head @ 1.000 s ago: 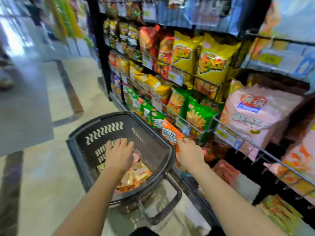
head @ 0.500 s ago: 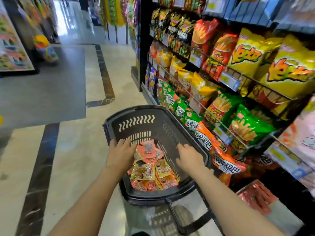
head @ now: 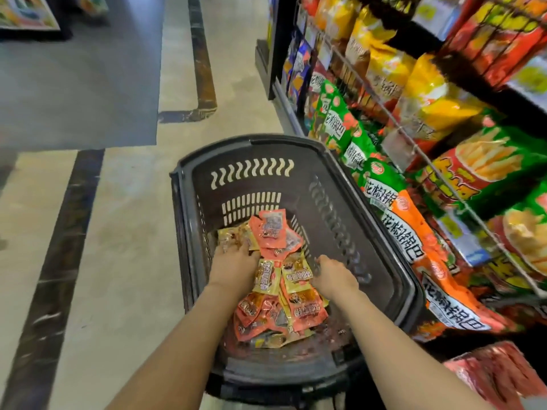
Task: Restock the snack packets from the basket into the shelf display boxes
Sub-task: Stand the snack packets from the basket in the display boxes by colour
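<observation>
Snack packets (head: 273,279) lie in a pile at the bottom of the dark basket (head: 393,255). Both hands are down among them. The left hand (head: 233,266) presses on yellow packets, fingers bent. The right hand (head: 333,275) curls into the pile. Shelves (head: 414,149) of chip bags stand just beside the basket.

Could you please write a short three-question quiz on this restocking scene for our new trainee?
1. True or false: both hands are inside the basket.
2. Which hand touches the yellow packets at the pile's far left? A) left hand B) right hand
3. Fill in: the shelf stands on the basket's ____ side.

Key: 1 true; 2 A; 3 right.
</observation>
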The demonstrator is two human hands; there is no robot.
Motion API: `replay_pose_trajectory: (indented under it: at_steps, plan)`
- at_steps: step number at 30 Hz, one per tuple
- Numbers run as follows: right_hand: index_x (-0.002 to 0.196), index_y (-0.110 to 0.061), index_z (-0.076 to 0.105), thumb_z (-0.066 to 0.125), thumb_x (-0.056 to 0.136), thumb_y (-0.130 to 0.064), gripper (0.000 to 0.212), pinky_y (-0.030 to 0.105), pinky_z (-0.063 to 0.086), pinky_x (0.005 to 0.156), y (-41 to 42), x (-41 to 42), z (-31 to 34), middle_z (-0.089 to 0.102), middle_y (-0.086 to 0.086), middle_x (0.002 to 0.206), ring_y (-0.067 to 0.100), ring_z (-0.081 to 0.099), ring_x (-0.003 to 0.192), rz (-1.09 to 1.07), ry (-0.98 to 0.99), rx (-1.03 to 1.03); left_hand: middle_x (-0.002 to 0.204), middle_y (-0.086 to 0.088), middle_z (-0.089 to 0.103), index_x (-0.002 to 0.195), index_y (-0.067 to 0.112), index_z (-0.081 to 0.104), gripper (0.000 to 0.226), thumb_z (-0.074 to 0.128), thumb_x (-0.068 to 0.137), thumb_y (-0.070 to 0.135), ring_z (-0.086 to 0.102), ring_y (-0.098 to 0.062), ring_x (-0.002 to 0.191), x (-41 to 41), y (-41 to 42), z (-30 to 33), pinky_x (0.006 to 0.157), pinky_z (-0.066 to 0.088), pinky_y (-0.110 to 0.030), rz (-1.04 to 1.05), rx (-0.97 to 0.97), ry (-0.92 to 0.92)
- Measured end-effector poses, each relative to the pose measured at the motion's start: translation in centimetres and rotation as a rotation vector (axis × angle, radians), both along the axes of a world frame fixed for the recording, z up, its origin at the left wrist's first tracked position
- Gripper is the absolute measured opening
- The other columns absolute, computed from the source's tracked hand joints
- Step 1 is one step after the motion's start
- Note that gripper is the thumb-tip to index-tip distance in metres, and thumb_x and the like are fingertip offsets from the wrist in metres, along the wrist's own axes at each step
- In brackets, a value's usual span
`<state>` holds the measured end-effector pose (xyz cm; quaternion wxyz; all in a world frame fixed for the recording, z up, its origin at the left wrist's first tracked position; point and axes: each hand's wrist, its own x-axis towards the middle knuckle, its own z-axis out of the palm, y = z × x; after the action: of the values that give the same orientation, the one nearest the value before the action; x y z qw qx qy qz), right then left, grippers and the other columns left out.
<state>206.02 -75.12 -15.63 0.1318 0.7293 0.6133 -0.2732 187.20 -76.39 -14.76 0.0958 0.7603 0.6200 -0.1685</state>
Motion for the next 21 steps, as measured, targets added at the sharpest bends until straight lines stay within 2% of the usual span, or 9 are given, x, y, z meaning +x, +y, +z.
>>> replay_pose_trajectory:
  at_steps: [3, 7, 10, 13, 16, 18, 21]
  plan:
    - [0.132, -0.011, 0.041, 0.052, 0.091, -0.025, 0.045, 0.037, 0.045, 0.091, 1.4, 0.4, -3.0, 0.049, 0.013, 0.133, 0.033, 0.050, 0.120, -0.127, 0.045, -0.093, 0.133, -0.007, 0.049, 0.134, 0.019, 0.042, 0.042, 0.048, 0.092, 0.020, 0.046, -0.027, 0.124, 1.2, 1.2, -3.3, 0.101, 0.036, -0.043, 0.102, -0.096, -0.010]
    - [0.138, -0.013, 0.038, 0.052, 0.091, -0.022, 0.050, 0.034, 0.046, 0.088, 2.9, 0.5, -7.1, 0.054, 0.013, 0.131, 0.031, 0.054, 0.116, -0.245, 0.096, -0.184, 0.141, -0.006, 0.042, 0.144, 0.021, 0.029, 0.053, 0.046, 0.094, 0.022, 0.039, -0.026, 0.131, 2.2, 2.2, -7.8, 0.103, 0.032, -0.045, 0.201, -0.241, 0.000]
    - [0.131, -0.011, 0.047, 0.052, 0.090, -0.019, 0.042, 0.031, 0.046, 0.087, 3.6, 0.7, -10.3, 0.057, 0.013, 0.127, 0.031, 0.056, 0.114, -0.311, 0.113, -0.239, 0.137, -0.005, 0.048, 0.140, 0.023, 0.038, 0.045, 0.043, 0.096, 0.025, 0.042, -0.025, 0.128, 2.6, 2.6, -11.1, 0.104, 0.032, -0.043, 0.253, -0.315, 0.014]
    - [0.121, -0.010, 0.057, 0.054, 0.090, -0.026, 0.035, 0.032, 0.046, 0.087, 3.9, 0.9, -13.4, 0.059, 0.011, 0.126, 0.030, 0.056, 0.114, -0.332, 0.094, -0.297, 0.136, -0.005, 0.049, 0.138, 0.021, 0.039, 0.043, 0.042, 0.096, 0.025, 0.044, -0.026, 0.126, 2.7, 3.0, -14.2, 0.101, 0.034, -0.041, 0.310, -0.374, 0.002]
    - [0.121, -0.017, 0.058, 0.056, 0.088, -0.032, 0.037, 0.034, 0.046, 0.092, 4.2, 0.8, -16.4, 0.058, 0.008, 0.127, 0.029, 0.055, 0.115, -0.330, 0.057, -0.342, 0.138, -0.007, 0.046, 0.138, 0.017, 0.039, 0.043, 0.044, 0.095, 0.026, 0.043, -0.027, 0.126, 2.6, 3.5, -17.1, 0.101, 0.035, -0.040, 0.365, -0.402, -0.014]
    - [0.121, -0.015, 0.057, 0.057, 0.087, -0.028, 0.036, 0.038, 0.046, 0.097, 4.2, 0.9, -18.3, 0.055, 0.010, 0.131, 0.030, 0.053, 0.118, -0.335, 0.016, -0.364, 0.135, -0.009, 0.048, 0.134, 0.012, 0.042, 0.041, 0.044, 0.095, 0.025, 0.046, -0.027, 0.124, 2.6, 3.7, -19.0, 0.099, 0.039, -0.040, 0.409, -0.423, -0.037]
    - [0.126, -0.008, 0.053, 0.054, 0.090, -0.020, 0.038, 0.037, 0.048, 0.093, 3.7, 1.0, -20.2, 0.052, 0.014, 0.132, 0.031, 0.052, 0.116, -0.407, -0.021, -0.393, 0.130, -0.011, 0.048, 0.129, 0.007, 0.048, 0.040, 0.046, 0.095, 0.029, 0.049, -0.028, 0.119, 3.0, 3.3, -21.8, 0.095, 0.043, -0.039, 0.516, -0.492, -0.113]
